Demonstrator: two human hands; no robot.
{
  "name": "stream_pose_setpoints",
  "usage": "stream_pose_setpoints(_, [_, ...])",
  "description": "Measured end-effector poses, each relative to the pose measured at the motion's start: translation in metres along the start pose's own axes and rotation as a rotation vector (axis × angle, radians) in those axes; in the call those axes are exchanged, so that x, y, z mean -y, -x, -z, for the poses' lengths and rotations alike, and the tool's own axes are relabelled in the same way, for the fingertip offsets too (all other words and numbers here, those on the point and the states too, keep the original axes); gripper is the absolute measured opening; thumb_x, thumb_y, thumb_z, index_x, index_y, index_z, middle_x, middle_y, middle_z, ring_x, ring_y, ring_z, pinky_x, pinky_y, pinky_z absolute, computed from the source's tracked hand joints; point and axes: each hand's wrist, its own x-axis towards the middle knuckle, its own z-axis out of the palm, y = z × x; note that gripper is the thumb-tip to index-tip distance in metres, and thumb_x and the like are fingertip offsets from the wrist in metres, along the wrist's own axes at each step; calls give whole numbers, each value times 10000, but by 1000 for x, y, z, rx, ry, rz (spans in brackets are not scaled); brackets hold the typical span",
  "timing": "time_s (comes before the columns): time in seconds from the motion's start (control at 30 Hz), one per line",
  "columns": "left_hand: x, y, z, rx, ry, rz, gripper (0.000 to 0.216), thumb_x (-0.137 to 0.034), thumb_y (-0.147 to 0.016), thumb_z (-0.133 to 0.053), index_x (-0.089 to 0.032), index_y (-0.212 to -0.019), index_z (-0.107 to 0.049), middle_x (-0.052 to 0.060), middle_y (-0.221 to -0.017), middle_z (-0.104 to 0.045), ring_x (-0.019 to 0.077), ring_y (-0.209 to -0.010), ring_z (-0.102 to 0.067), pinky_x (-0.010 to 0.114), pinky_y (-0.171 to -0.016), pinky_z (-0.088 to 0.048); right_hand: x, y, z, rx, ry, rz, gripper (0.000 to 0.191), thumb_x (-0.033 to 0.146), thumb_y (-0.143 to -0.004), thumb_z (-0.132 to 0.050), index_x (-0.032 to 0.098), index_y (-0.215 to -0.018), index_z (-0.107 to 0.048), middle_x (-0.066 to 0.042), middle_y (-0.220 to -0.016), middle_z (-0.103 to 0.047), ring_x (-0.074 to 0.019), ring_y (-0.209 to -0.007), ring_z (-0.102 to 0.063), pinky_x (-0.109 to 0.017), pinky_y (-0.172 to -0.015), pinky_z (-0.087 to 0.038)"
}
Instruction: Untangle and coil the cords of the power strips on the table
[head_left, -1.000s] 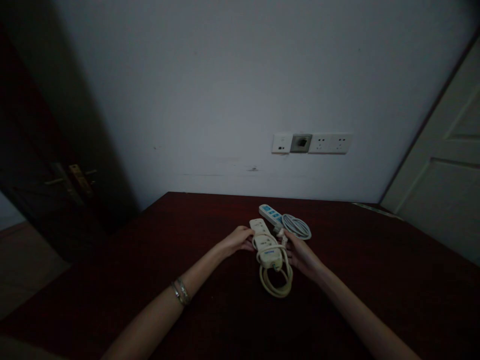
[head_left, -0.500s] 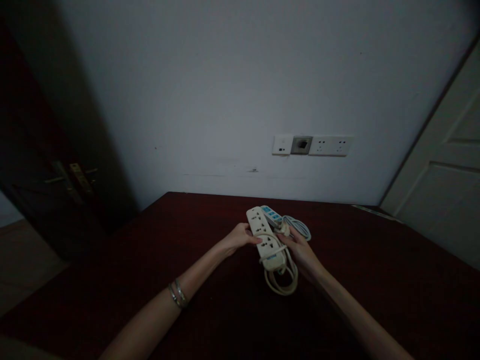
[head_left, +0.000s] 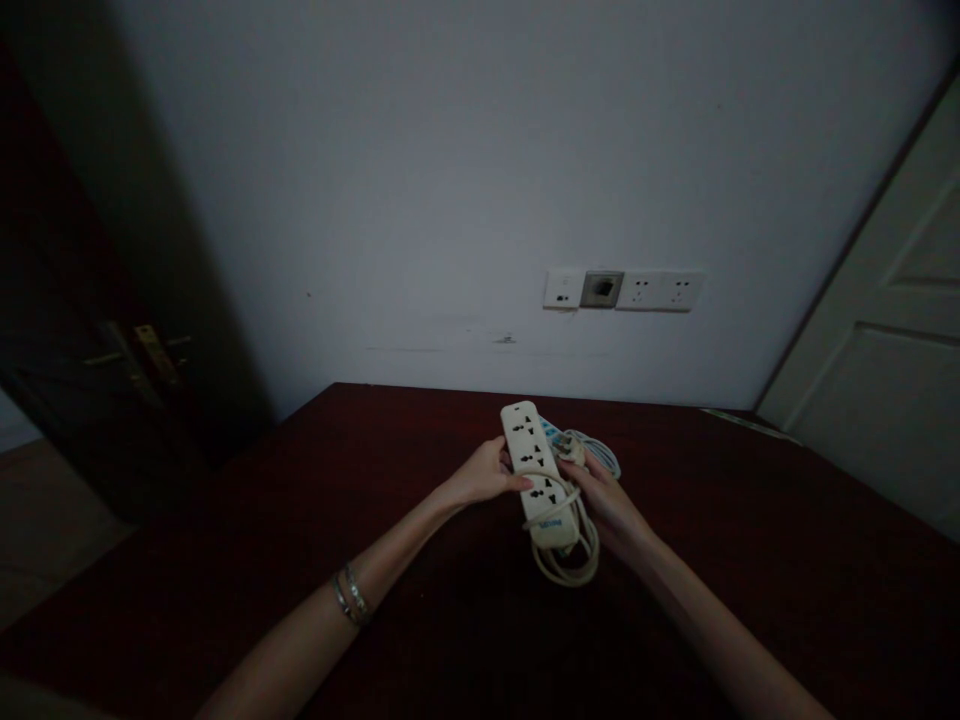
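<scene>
A white power strip (head_left: 534,458) with several sockets is tilted up over the dark red table. Its cable (head_left: 574,575) is wound around the lower end and hangs in loops. My left hand (head_left: 487,472) grips the strip's left edge, thumb on top. At the right side, my right hand (head_left: 596,485) is closed on the plug (head_left: 571,450) at the cable's end, its prongs showing. Behind the white strip lies a second, blue-and-white power strip (head_left: 550,430), mostly covered, with a coiled grey cable (head_left: 606,455) beside it.
The dark red table (head_left: 375,430) runs up to a pale wall. A row of wall sockets (head_left: 660,291) sits above its back edge. To the left is a dark door with a metal handle (head_left: 154,355); a pale panelled door (head_left: 900,320) stands at the right.
The white power strip has been raised slightly and shifted right, now covering more of the blue-and-white strip. Both hands keep their hold on the strip and the plug.
</scene>
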Motion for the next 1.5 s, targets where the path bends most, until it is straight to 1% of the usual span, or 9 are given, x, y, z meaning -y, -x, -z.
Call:
stream_pose_setpoints(0.1, [0,2,-5,13,-5,11,539,-88,-521,-757,-84,-1011,-532,131,-949,-661,192,-796,-638,365,-751,-497,2,0,0,-17,-3,-5,491,361,-585,-745,197,-1013,-570,-60,-908,-672,-227,-768,-639,-310,-622,-505])
stream_pose_setpoints(0.23, [5,2,-10,-100,68,106,593,-58,-513,-750,-92,-1062,-526,108,-882,-667,188,-746,-643,346,-694,-517,6,-2,4,-15,20,13,478,347,-567,-765,181,-970,-571,-56,-872,-676,-206,-740,-636,-307,-636,-505])
stream_pose_setpoints(0.37, [0,1,-1,-257,177,266,568,-42,-558,-709,-91,-1082,-495,114,-893,-668,193,-716,-652,342,-649,-538,11,-3,10,102,-9,-108,424,280,-614,-739,166,-989,-576,-62,-854,-679,-192,-745,-643,-308,-694,-503])
stream_pose_setpoints(0.47, [-8,1,14,-336,251,306,463,-65,-599,-693,-71,-1024,-509,120,-864,-673,200,-708,-659,348,-669,-544,11,-3,14,223,-43,-187,377,273,-674,-692,170,-1016,-573,-75,-921,-675,-194,-777,-646,-322,-728,-501])
stream_pose_setpoints(0.6, [-10,-1,28,-375,286,295,420,-68,-592,-706,-73,-973,-528,111,-820,-678,214,-695,-664,375,-680,-548,3,-5,18,283,-44,-199,307,266,-713,-657,175,-997,-588,-79,-970,-667,-181,-762,-647,-307,-705,-509])
stream_pose_setpoints(0.77, [-4,-4,30,-388,302,296,478,-74,-556,-745,-73,-980,-525,113,-807,-681,230,-709,-669,375,-672,-553,-1,-8,23,275,-58,-191,343,284,-710,-653,175,-1030,-594,-89,-967,-668,-205,-808,-647,-343,-739,-508])
stream_pose_setpoints(1.0, [-5,-2,29,-380,320,296,388,-78,-584,-727,-72,-939,-571,109,-817,-684,194,-661,-664,347,-685,-550,9,1,31,447,-59,-221,547,281,-682,-673,246,-1197,-492,-101,-1132,-607,-247,-902,-631,-401,-768,-491])
stream_pose_setpoints(1.23, [-9,-3,39,-402,328,283,372,-68,-594,-715,-65,-929,-553,118,-805,-678,199,-648,-660,349,-655,-555,4,0,35,441,-22,-232,594,187,-662,-676,286,-1209,-466,-63,-1125,-605,-194,-859,-640,-335,-751,-499])
stream_pose_setpoints(1.5, [-19,-4,50,-510,214,131,523,-77,-579,-724,-109,-1032,-464,153,-1041,-619,226,-781,-644,430,-677,-558,5,5,25,447,-20,-166,670,112,-644,-683,321,-1218,-407,-31,-1117,-595,-177,-864,-631,-299,-711,-506])
